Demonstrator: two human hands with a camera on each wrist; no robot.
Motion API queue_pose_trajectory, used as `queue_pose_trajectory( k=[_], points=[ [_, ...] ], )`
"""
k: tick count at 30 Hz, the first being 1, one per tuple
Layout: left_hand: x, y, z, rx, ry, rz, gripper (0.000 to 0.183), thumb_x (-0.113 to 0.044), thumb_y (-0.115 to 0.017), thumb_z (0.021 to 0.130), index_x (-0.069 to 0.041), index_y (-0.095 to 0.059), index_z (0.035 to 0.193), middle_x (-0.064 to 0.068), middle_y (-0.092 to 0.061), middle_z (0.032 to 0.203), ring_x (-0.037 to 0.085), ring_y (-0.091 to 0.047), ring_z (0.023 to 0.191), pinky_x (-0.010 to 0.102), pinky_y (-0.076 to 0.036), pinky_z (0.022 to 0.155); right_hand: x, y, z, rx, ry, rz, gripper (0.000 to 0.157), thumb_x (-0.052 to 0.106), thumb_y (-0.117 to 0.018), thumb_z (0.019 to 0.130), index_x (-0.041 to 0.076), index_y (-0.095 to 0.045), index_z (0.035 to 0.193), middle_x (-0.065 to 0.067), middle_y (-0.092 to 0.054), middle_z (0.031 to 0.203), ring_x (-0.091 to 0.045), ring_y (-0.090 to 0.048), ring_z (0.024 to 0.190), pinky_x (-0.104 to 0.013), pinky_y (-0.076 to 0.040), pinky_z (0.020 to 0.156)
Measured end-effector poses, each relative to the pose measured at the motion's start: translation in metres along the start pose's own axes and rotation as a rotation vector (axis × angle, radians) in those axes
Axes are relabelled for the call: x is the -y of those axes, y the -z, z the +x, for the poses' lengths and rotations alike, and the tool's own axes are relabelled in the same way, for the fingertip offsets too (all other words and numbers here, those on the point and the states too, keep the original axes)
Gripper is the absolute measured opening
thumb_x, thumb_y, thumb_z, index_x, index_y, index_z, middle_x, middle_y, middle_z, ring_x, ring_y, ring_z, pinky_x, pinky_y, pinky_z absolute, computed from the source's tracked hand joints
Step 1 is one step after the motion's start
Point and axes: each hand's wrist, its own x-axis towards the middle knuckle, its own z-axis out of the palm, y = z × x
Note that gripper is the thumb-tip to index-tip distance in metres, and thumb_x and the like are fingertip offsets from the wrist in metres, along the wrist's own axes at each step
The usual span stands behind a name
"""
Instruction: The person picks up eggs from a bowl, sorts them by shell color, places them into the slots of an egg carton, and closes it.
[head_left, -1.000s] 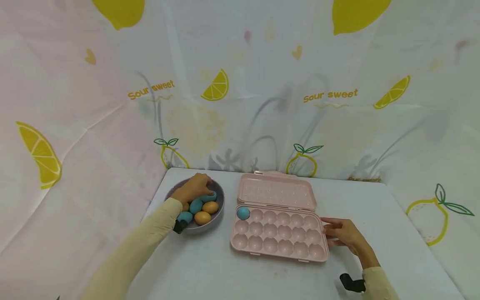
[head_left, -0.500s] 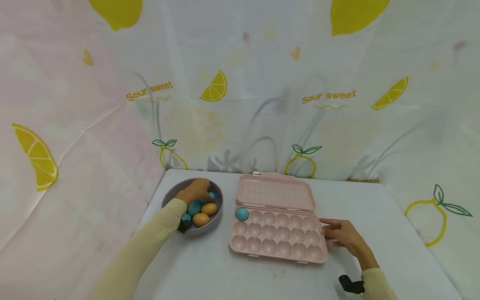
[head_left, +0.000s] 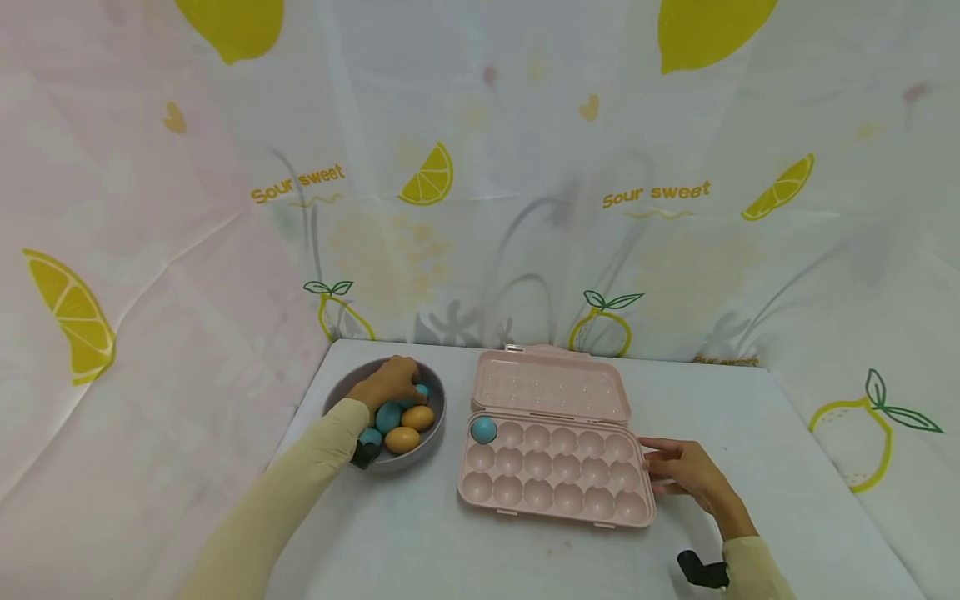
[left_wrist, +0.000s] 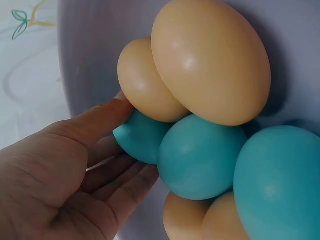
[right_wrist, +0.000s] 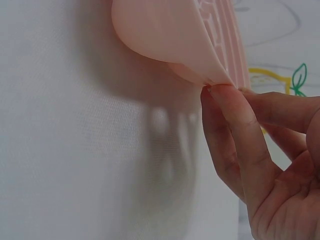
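My left hand (head_left: 392,381) reaches into a round grey bowl (head_left: 437,417) of blue and tan eggs. In the left wrist view, its thumb and fingers hold a blue egg (left_wrist: 142,136) low at the bowl's side. A tan egg (left_wrist: 145,82) partly covers that egg, and another blue egg (left_wrist: 197,157) touches it. My right hand (head_left: 693,473) is at the right end of a pink egg tray (head_left: 555,514). In the right wrist view, the fingertips pinch the tray's rim (right_wrist: 215,60). One blue egg (head_left: 483,430) sits in the tray's back left cup.
The tray's pink lid (head_left: 551,385) lies open behind it, towards the lemon-print cloth wall (head_left: 517,208). All stands on a white table (head_left: 420,533). Several more eggs, such as a tan egg (head_left: 402,440), fill the bowl.
My left hand has shifted slightly lower in the bowl, around the blue egg. The right hand stays at the tray's end. The whole view has moved a little.
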Motion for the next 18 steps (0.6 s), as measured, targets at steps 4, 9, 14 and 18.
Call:
queue_pose_trajectory(
  k=[4,9,14,18],
  points=[
    [0.003,0.001,-0.004,-0.014,-0.031,-0.025,0.02,-0.018,-0.078,0.08,-0.006,-0.066,0.071,0.001,-0.058,0.064,0.015,-0.05,0.059,0.027,-0.043,0.055,0.0,0.0,0.0,0.003,0.008,-0.001,0.052,0.004,-0.065,0.089,-0.005,-0.05,0.138,-0.021,-0.067,0.111,-0.026,-0.069,0.091,-0.04,-0.058,0.07],
    [0.001,0.006,-0.008,-0.044,-0.107,-0.038,0.013,-0.016,-0.078,0.079,-0.006,-0.071,0.078,0.001,-0.063,0.069,0.017,-0.052,0.064,0.031,-0.046,0.061,0.0,0.0,0.001,-0.007,0.001,-0.01,0.051,0.004,-0.065,0.089,-0.005,-0.051,0.137,-0.02,-0.067,0.11,-0.026,-0.069,0.091,-0.039,-0.058,0.07],
    [-0.007,0.011,-0.012,-0.103,-0.216,-0.02,0.014,-0.02,-0.079,0.081,-0.008,-0.075,0.088,-0.001,-0.07,0.084,0.016,-0.06,0.079,0.034,-0.05,0.074,-0.001,-0.001,0.0,-0.018,-0.007,-0.016,0.051,0.005,-0.066,0.089,-0.005,-0.051,0.137,-0.02,-0.067,0.111,-0.025,-0.069,0.091,-0.039,-0.058,0.07],
    [-0.018,0.016,-0.012,-0.194,-0.3,-0.004,0.02,-0.023,-0.082,0.079,-0.009,-0.075,0.092,-0.003,-0.071,0.088,0.014,-0.061,0.082,0.033,-0.051,0.076,0.0,-0.002,-0.001,-0.015,-0.001,-0.007,0.051,0.004,-0.066,0.089,-0.005,-0.051,0.137,-0.02,-0.068,0.109,-0.025,-0.069,0.089,-0.038,-0.058,0.069]
  ],
)
